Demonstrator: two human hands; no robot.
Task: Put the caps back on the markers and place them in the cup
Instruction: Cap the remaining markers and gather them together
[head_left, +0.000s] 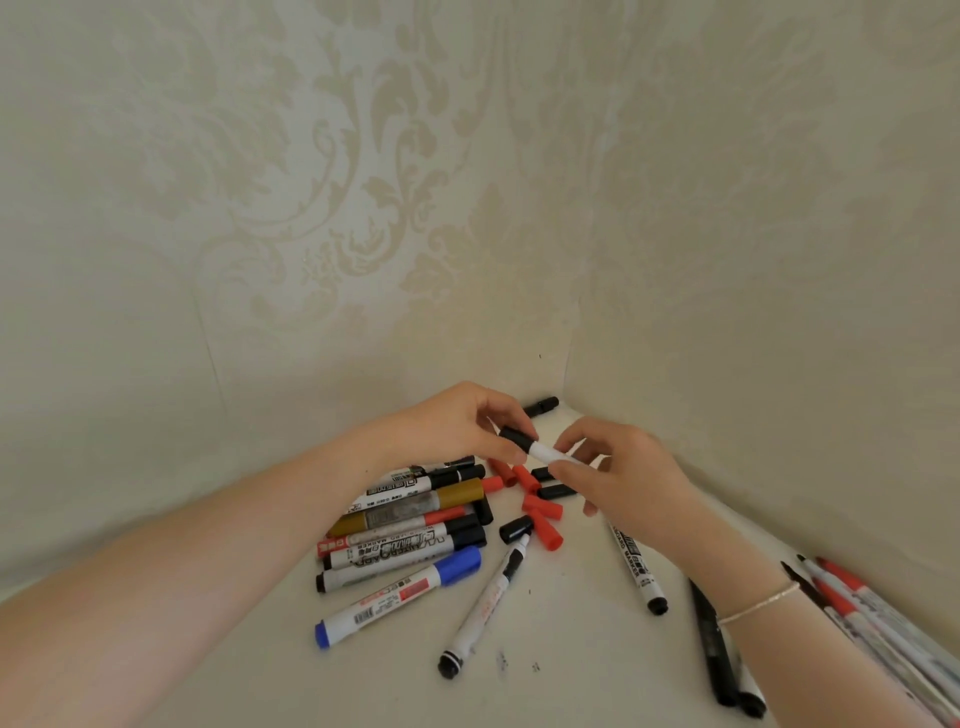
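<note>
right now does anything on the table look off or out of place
Yes: loose red caps lie scattered mid-table, and one marker lies uncapped with a black cap by its tip. Small dark specks mark the surface. No cup is in view.

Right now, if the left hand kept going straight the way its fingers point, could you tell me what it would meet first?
Most likely the right hand, which holds the other end of the marker that the left hand pinches by its black cap. Depth is hard to judge from this single view.
</note>
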